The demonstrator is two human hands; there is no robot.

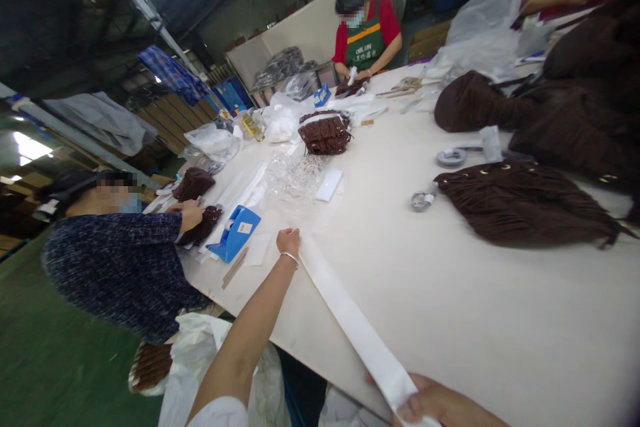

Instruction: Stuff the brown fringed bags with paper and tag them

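A long white strip (345, 310) stretches slantwise over the pale table (500, 320). My left hand (289, 242), with a bracelet at its wrist, is closed at the strip's far end. At the near end, by the table's front edge, my right hand (433, 403) grips the strip between thumb and fingers. Left of my left hand stands a blue tape dispenser (234, 233). A small white card stack (329, 185) lies beyond that hand. To the right rests a dark brown fringed bag (525, 200) with metal eyelets.
Brown fabric bags (575, 113) are heaped at the right. Another fringed bag (325, 133) stands mid-table near clear plastic scraps (295, 177). Two rolled metallic-looking coils (423, 199) lie near the right bag. Co-workers sit at the left (120, 260) and far side (367, 40).
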